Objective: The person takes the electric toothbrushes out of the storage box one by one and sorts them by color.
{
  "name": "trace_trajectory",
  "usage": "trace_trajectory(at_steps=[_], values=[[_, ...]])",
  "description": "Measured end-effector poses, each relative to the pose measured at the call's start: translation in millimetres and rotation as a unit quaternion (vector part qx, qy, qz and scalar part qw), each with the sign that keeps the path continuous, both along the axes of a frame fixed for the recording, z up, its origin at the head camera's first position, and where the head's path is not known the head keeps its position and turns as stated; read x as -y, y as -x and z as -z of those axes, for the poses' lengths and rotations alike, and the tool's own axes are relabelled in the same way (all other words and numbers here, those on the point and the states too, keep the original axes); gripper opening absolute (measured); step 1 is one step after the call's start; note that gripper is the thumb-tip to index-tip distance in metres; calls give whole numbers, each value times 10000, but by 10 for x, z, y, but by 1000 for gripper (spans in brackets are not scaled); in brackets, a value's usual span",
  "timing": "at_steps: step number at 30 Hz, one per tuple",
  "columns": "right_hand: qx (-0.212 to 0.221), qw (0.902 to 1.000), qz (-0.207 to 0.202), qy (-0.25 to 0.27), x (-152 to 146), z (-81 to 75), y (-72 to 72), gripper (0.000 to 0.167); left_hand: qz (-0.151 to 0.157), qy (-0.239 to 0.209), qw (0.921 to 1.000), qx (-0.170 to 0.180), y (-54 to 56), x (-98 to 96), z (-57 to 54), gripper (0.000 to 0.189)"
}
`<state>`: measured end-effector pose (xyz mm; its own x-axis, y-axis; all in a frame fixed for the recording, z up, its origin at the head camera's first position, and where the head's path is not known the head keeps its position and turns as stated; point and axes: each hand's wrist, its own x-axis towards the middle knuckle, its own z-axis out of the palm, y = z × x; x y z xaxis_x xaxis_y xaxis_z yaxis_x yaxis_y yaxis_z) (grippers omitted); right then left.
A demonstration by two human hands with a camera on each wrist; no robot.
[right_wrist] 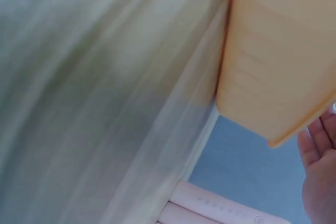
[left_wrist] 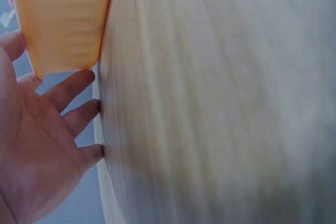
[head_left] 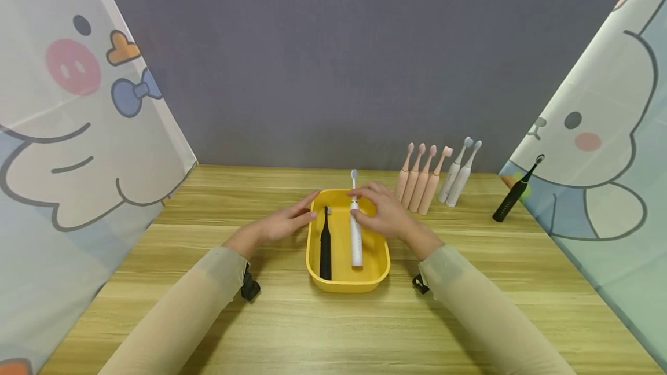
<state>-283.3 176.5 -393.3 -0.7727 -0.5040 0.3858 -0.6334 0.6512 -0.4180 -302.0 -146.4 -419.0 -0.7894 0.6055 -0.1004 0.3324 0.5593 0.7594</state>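
A yellow plastic bin [head_left: 346, 287] stands in the middle of the table, with a black electric toothbrush [head_left: 325, 250] lying along its left side. My right hand [head_left: 385, 210] reaches over the bin's far right corner and pinches a white electric toothbrush [head_left: 356, 242] near its neck. The white brush's handle is inside the bin, while its head reaches past the far rim. At the bin's left wall, my left hand [head_left: 283, 221] has its thumb and fingers spread, fingertips at the rim. The left wrist view shows those fingers [left_wrist: 79, 116] extended beside the bin's outer wall.
Right of the bin, several pink electric toothbrushes [head_left: 417, 187] stand upright in a row, beside two white ones [head_left: 458, 184]. Another black toothbrush [head_left: 513, 195] stands near the table's right edge. A grey panel [head_left: 333, 62] rises behind the table, with cartoon-printed cloths at both sides.
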Motion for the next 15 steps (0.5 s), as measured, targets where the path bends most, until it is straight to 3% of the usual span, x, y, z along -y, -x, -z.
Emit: trace_trajectory(at_steps=[8, 15], values=[[-341, 9976, -289, 533, 52, -56, -33, 44, 22, 23, 10000, -63, 1, 4, 1, 75], [-303, 9930, -518, 1017, 80, -69, -58, 46, 73, -45, 10000, -29, -1, 4, 7, 76]])
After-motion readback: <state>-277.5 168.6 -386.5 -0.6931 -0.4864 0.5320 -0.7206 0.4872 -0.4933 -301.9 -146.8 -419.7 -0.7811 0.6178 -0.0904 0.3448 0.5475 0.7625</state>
